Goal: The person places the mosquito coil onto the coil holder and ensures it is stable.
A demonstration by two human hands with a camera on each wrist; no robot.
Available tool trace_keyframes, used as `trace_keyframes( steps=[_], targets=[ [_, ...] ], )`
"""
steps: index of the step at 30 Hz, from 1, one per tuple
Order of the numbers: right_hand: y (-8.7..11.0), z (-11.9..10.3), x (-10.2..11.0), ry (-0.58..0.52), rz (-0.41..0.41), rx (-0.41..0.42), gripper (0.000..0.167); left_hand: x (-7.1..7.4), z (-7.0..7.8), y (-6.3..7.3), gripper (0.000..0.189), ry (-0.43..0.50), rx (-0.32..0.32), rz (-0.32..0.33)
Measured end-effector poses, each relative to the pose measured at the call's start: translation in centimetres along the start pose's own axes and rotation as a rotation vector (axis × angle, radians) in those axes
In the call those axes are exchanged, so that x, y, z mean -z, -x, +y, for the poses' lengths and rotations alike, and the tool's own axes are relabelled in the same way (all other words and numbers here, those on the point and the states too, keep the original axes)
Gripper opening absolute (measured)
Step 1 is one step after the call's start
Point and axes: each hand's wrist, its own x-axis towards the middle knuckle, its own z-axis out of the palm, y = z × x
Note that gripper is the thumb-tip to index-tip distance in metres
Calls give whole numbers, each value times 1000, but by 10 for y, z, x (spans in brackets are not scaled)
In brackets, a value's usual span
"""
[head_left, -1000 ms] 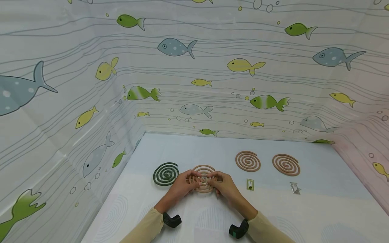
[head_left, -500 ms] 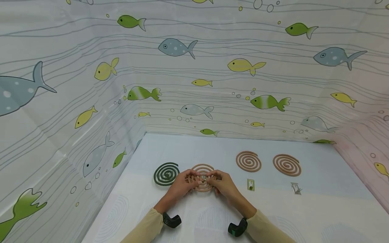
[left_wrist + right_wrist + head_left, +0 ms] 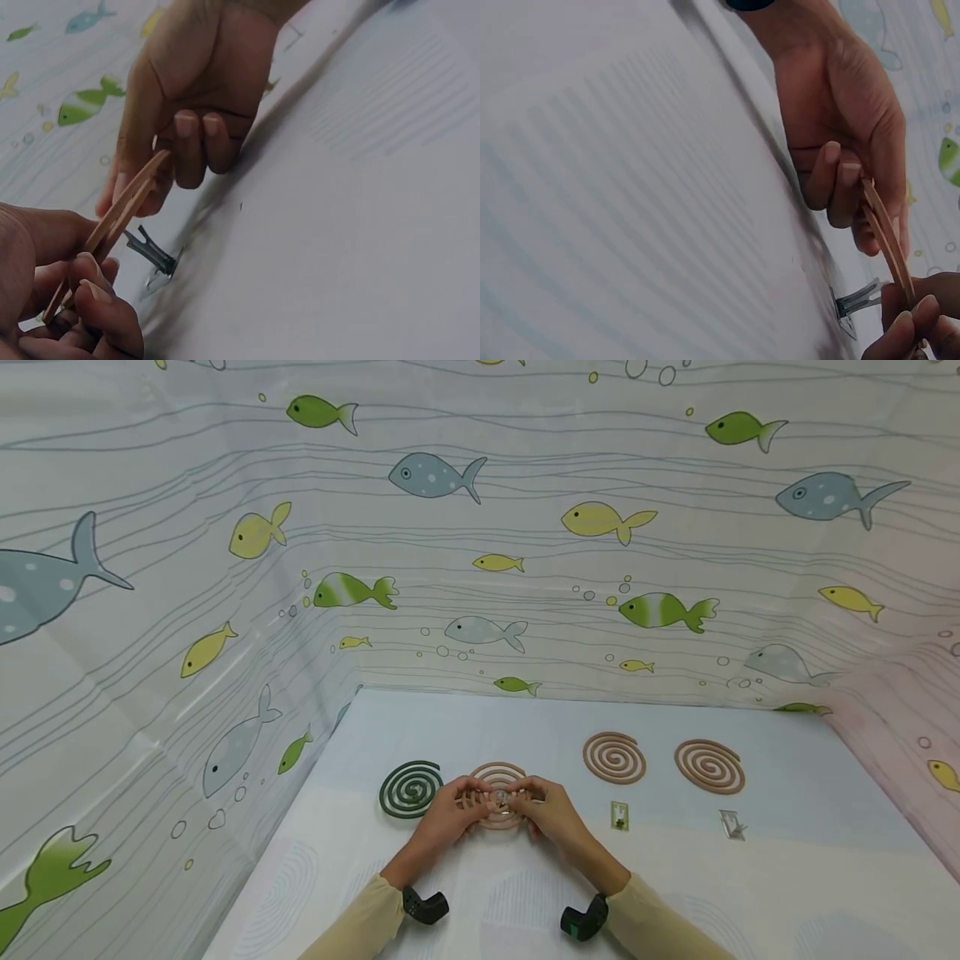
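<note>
Coil (image 3: 898, 259) is pinched by left hand (image 3: 444, 814) at nine o'clock and right hand (image 3: 553, 814) at three, both part-closed, likely steadying it over the metal stand (image 3: 154, 253).

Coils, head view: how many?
4: green coil at left; held coil in left hand and right hand; inner brown coil, outer brown coil at right. Stacks could hide more.

The held tan coil (image 3: 498, 775) has edged slightly leftward.

Both forearms (image 3: 356, 917) slant inward from the near side. The left hand (image 3: 447, 812) and right hand (image 3: 557, 813) face each other, fingers (image 3: 472, 784) bent.
</note>
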Motion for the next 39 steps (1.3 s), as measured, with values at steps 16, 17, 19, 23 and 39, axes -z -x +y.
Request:
trace_keyframes(
  steps=[16, 17, 19, 23, 39],
  targets=[
    [-3, 1, 0, -5, -6, 4, 25, -1, 1, 0, 29, 25, 3, 1],
    [-3, 1, 0, -4, -7, 8, 25, -1, 2, -1, 29, 27, 1, 2],
    [-4, 1, 1, -7, -5, 5, 25, 0, 2, -2, 28, 28, 4, 4],
    [-4, 2, 1, -16, 1, -1, 27, -1, 1, -3, 28, 21, 13, 6],
    [-5, 0, -1, -4, 33, 4, 27, -2, 0, -6, 30, 4, 9, 9]
  ],
)
